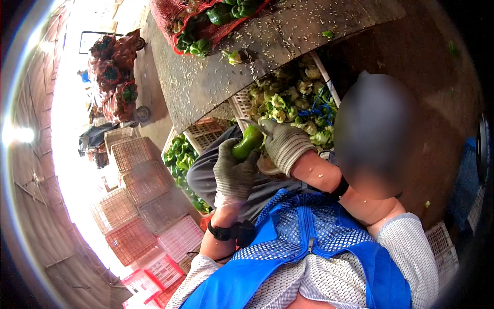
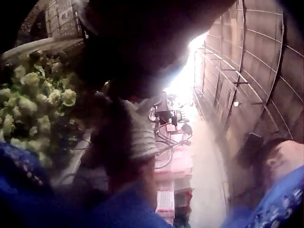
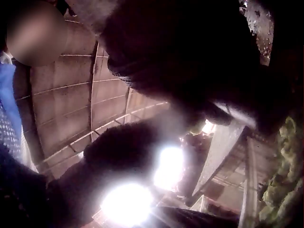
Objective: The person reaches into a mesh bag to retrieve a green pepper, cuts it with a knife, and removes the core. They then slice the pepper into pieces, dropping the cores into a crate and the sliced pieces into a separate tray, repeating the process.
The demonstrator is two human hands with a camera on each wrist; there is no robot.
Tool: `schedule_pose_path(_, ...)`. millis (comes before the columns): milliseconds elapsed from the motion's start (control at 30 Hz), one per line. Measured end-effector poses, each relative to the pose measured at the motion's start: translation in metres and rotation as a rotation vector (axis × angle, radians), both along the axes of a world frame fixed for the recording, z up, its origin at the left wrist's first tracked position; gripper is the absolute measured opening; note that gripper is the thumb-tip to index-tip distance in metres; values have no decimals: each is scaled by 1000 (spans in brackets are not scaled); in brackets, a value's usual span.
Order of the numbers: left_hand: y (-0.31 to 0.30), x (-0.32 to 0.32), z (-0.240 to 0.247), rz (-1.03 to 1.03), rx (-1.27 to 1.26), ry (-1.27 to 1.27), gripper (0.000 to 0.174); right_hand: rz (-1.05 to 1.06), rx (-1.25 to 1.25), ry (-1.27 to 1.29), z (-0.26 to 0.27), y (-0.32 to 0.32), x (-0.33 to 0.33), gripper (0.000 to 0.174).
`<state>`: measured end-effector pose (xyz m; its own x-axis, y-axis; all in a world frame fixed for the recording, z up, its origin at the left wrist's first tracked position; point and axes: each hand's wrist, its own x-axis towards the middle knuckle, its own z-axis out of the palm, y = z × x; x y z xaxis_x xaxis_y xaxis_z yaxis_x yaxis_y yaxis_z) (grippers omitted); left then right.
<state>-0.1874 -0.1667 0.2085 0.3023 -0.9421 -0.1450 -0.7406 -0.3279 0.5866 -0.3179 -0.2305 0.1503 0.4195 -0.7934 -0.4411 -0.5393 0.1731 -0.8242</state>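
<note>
A long green pepper [image 1: 248, 142] is gripped in my gloved left hand [image 1: 234, 172], its fingers and thumb around the lower part. My gloved right hand [image 1: 289, 145] is at the pepper's upper end, index finger reaching toward it; whether it pinches anything is hidden. Below and behind the hands lies a heap of pale green pepper cores and scraps [image 1: 280, 105] in a crate. Both wrist views are mostly dark; a ribbed glove cuff [image 2: 142, 137] shows in the left one, and neither shows the pepper.
A board [image 1: 206, 82] scattered with seeds holds a red net bag [image 1: 175, 20] of peppers. Whole green peppers [image 1: 181, 160] fill a crate at the left knee. Stacked crates [image 1: 146, 183] and a cart of net bags [image 1: 114, 77] stand left. A blurred head [image 1: 378, 134] is at right.
</note>
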Motion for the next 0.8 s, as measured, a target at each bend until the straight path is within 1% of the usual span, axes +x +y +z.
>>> schedule_pose_path(67, -1, 10, -13, 64, 16, 62, 40, 77, -130, 60, 2, 4, -3, 54)
schedule_pose_path(133, -3, 8, -10, 43, 7, 15, 39, 29, -274, 78, -22, 15, 9, 58)
schedule_pose_path(167, -5, 5, -8, 32, 3, -9, 39, 5, -345, 88, -24, 18, 12, 60)
schedule_pose_path(267, -6, -1, -10, 99, 54, 68, 23, -88, -558, 127, -13, 29, 9, 24)
schedule_pose_path(300, -6, -2, -14, 116, 21, 154, 20, -131, -650, 160, -19, 31, 14, 26)
schedule_pose_path(400, -9, -12, -6, 123, 49, 123, 20, -140, -634, 189, -17, 30, 14, 28)
schedule_pose_path(433, -8, -9, -10, 108, 22, 106, 20, -126, -651, 173, -17, 27, 12, 28)
schedule_pose_path(533, -8, -6, -11, 71, -10, 90, 30, -110, -609, 226, -10, 25, 7, 28)
schedule_pose_path(633, -9, -15, -5, 158, -4, 166, 29, -94, -590, 216, -1, 21, 2, 28)
schedule_pose_path(733, -11, -37, 19, 157, -45, 109, 29, -20, -499, 190, -5, 19, 1, 55)
schedule_pose_path(800, 0, -29, 25, 205, -119, 235, 31, 2, -288, 186, -23, 13, -4, 43)
